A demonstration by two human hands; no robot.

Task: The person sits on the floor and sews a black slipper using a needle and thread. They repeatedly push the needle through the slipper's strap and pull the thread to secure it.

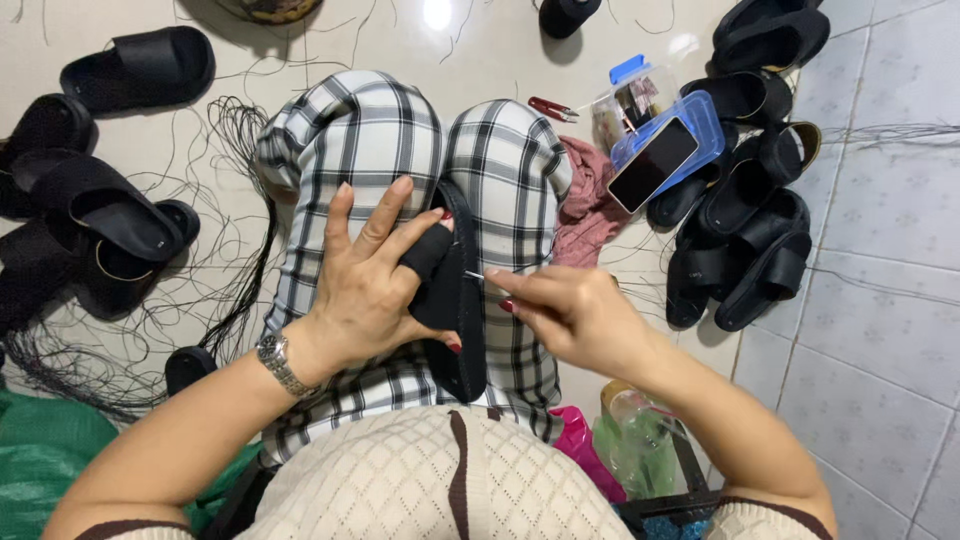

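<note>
We see L hand [375, 275] pressed flat-ish over a black slipper [455, 300] resting edge-up on the lap, betw the knees in plaid trousers [370, 140]. Fingers spread on top, thumb under the sole, so it's grasping the slipper; index finger wears a black finger cover [428, 255]. Wristwatch [280, 362] on that wrist.

R hand [565, 310] is pinched shut on a thin needle [475, 276], tip touching the slipper's side just beside the covered finger. We can't tell if thread runs from it.

Around: black slippers pile [745, 235] at right on tiled floor [880, 300], more black slippers [95, 225] at left. Loose black thread [225, 290] tangled on floor left of the knee. Pink cloth [590, 200] beside right knee, touching the trousers. Above it a clear box w/ blue lid [690, 125], a phone [653, 164] lying on the lid, red snips [552, 108] near. Black thread spool [568, 15] at top edge. Green bag [45, 460] lower left, clear plastic bottle [640, 440] and pink item [585, 445] lower right, near the cream knit jumper [450, 480].
</note>
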